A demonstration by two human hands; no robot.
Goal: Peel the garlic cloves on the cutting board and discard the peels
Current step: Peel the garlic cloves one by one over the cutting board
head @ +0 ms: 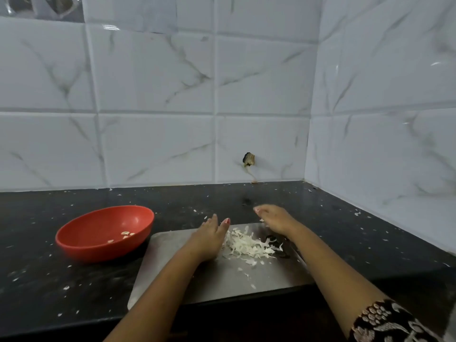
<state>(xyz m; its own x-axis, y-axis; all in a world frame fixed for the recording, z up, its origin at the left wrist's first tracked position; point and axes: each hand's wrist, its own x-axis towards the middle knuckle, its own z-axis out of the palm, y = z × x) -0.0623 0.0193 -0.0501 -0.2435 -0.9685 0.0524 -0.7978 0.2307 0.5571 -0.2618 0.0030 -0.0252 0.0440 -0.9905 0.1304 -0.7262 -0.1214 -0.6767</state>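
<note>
Peeling looks done: cloves [125,234] sit in red bowl [86,250], centre left. Peels [246,244] are piled on cutting board [197,280], lower centre, not yet discarded. Left hand [209,236] has straight fingers, edge against pile. Right hand [274,218] at pile's upper right is blurred; can't tell its fingers.

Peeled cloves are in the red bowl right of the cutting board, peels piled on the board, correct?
No: the head view shows the red bowl left of the cutting board. Peeled cloves are in it; peels are piled on the board.
</note>
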